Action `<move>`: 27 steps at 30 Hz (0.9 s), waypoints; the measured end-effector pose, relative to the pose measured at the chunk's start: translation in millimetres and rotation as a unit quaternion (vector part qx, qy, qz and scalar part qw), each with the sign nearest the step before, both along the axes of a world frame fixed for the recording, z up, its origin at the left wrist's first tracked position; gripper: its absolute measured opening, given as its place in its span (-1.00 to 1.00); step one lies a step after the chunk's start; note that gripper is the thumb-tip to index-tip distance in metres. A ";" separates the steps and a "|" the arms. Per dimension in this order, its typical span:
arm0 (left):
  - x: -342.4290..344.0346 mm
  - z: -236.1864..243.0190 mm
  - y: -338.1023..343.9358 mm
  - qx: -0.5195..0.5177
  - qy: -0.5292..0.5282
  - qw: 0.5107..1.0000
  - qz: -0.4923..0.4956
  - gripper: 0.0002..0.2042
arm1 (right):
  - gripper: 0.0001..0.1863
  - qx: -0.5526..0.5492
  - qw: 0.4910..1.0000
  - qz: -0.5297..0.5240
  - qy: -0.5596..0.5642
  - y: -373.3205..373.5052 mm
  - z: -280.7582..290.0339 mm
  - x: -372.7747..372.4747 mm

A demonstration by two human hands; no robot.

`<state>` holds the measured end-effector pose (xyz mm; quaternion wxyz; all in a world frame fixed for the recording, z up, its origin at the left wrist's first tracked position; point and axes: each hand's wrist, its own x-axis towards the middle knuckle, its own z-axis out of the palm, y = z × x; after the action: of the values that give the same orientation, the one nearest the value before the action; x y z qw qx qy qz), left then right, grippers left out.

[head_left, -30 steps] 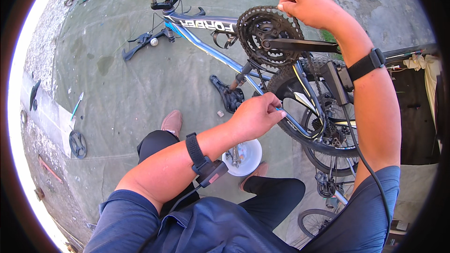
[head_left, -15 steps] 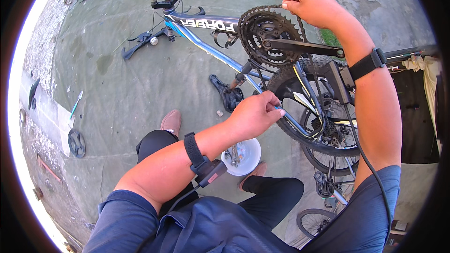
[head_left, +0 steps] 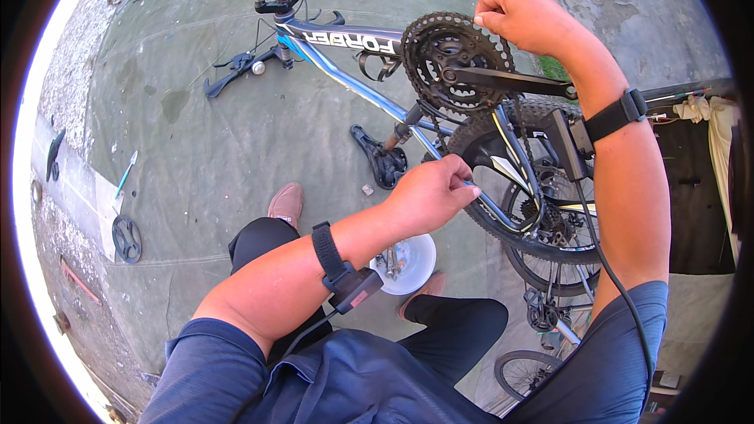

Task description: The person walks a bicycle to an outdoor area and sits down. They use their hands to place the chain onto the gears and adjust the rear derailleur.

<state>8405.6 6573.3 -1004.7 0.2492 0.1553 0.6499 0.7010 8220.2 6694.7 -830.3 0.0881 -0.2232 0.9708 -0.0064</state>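
Note:
An upside-down bicycle with a blue and black frame stands before me. At the upper right edge of its dark chainring, my right hand is closed, thumb and forefinger pinching the chain. The black crank arm points right, below that hand. My left hand is closed with thumb and fingertips together, beside the blue frame tube and the rear wheel. Whatever it may hold is hidden. The saddle lies low, just beyond my left hand.
A white bowl with metal parts stands between my feet. Another bicycle's wheel shows at lower right. A green-handled tool and a black ring-shaped part lie at left. A green sheet covers the ground.
My right hand has come slightly down and right along the chainring's edge. The chainring has turned a little, and the chain now sits closer to its right edge. My left hand is almost still.

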 end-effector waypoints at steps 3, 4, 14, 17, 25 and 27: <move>-1.3 0.3 -1.6 -0.008 0.002 1.000 0.002 -0.68 | -0.79 -0.016 0.998 -0.047 -0.037 -7.1 1.7 4.0; -1.4 1.1 -1.8 -0.009 0.002 1.000 0.002 -0.68 | -0.78 -0.017 0.998 -0.048 -0.038 -6.2 2.0 4.0; -1.5 3.4 -2.4 -0.016 0.011 1.000 0.007 -0.66 | -0.78 -0.032 0.997 -0.064 -0.030 -11.8 -0.9 4.3; -1.1 3.2 0.2 -0.015 0.014 1.000 0.004 -0.66 | -0.78 -0.020 0.998 0.031 0.041 -4.5 -8.1 -0.6; -0.8 3.1 -1.2 -0.018 0.015 1.000 0.004 -0.66 | -0.78 -0.056 0.991 -0.090 -0.087 -3.3 6.9 10.8; -1.3 2.0 -1.4 -0.019 0.017 1.000 0.006 -0.66 | -0.77 -0.056 0.990 -0.091 -0.094 0.4 7.4 11.7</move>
<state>8404.2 6572.0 -1002.7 0.2369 0.1582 0.6680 0.6875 8231.9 6695.2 -822.9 0.1653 -0.1370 0.9726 -0.0892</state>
